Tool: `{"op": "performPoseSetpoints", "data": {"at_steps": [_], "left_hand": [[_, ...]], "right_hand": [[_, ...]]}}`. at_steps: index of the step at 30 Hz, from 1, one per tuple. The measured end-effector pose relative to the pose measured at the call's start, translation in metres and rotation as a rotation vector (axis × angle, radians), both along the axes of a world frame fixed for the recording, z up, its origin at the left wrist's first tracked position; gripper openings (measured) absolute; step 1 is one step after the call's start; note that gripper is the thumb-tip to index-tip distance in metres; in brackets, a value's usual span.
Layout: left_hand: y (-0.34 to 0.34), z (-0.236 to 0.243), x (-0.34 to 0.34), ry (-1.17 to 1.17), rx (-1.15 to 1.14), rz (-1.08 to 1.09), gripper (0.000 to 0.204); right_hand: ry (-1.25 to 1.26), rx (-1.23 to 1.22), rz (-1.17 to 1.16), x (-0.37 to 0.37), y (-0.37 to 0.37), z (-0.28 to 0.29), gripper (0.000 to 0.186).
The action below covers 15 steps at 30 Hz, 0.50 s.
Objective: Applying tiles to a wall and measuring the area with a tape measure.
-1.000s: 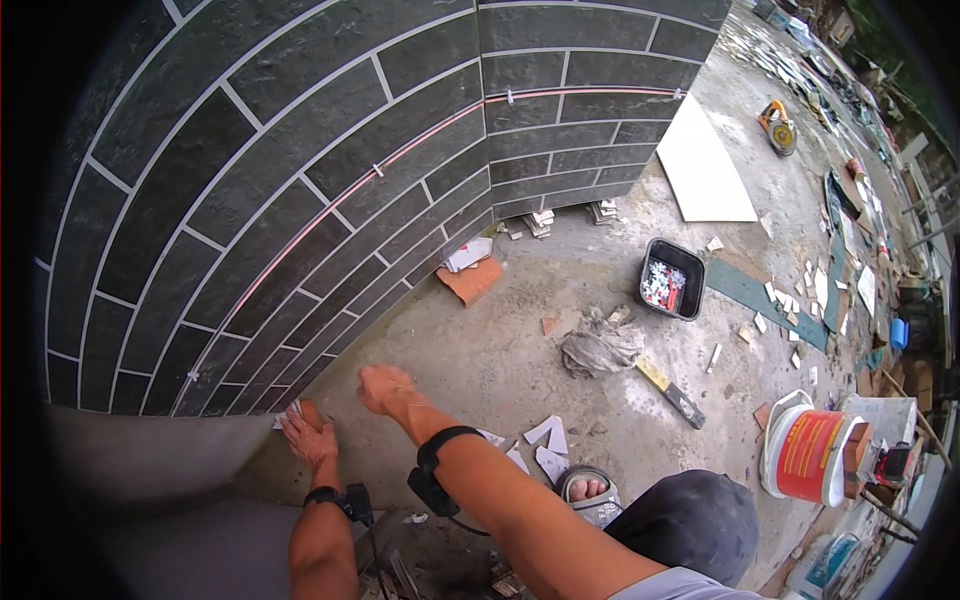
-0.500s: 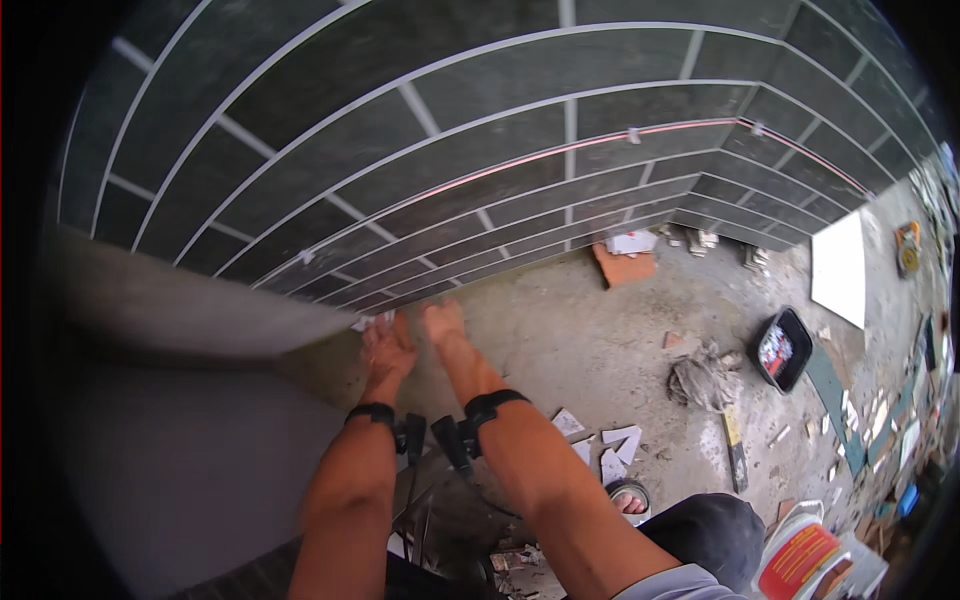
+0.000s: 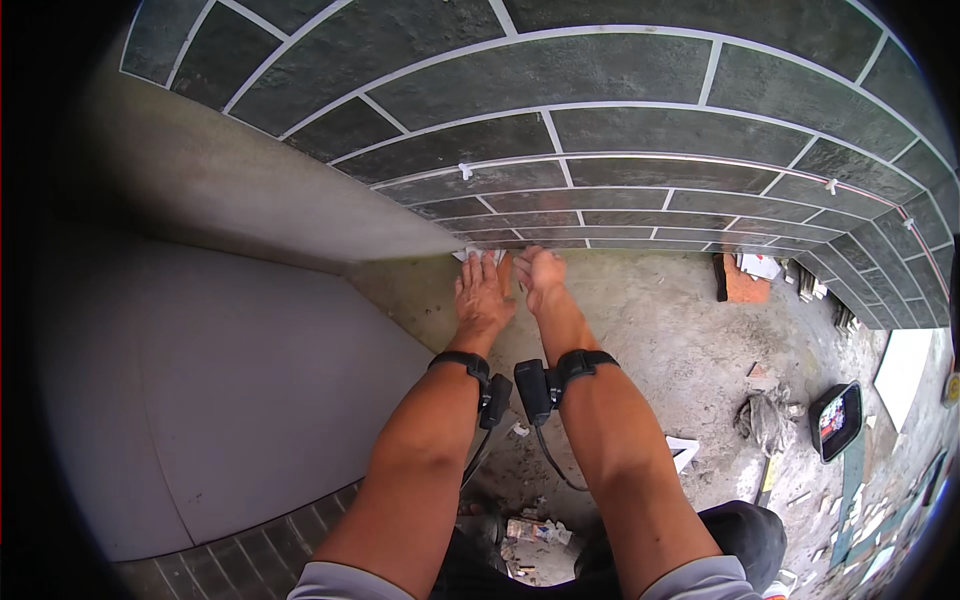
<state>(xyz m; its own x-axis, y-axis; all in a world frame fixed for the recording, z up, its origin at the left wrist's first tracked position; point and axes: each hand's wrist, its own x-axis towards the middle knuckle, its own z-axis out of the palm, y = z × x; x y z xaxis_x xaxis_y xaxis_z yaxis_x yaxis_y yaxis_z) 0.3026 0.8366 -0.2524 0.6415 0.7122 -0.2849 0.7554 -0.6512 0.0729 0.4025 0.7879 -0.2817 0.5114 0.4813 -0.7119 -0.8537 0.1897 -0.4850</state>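
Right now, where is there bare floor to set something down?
Mostly the concrete floor bordered by the right hand, tiled wall and orange block. It's crowded around the grey rag and black tub, and between the left hand and the wall.

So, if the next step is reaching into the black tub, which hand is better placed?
Probably the right hand: the black tub stands off to that side, nearer to it. The left hand is farther away, at the white pieces by the foot of the tiled wall.
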Motion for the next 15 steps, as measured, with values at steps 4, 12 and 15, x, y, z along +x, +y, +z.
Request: {"op": "performPoseSetpoints", "data": {"at_steps": [4,12,15], "left_hand": [[0.002,0.002,0.000,0.008,-0.009,0.011,0.104],[0.007,0.009,-0.003,0.026,0.006,-0.069,0.100],[0.011,0.006,-0.004,0.074,0.020,-0.118,0.096]], "right_hand": [[0.045,0.033,-0.031,-0.005,0.008,0.001,0.026],[0.167,0.068,-0.087,-0.013,0.028,-0.009,0.023],[0.164,0.060,-0.078,-0.015,0.034,-0.014,0.022]]}}
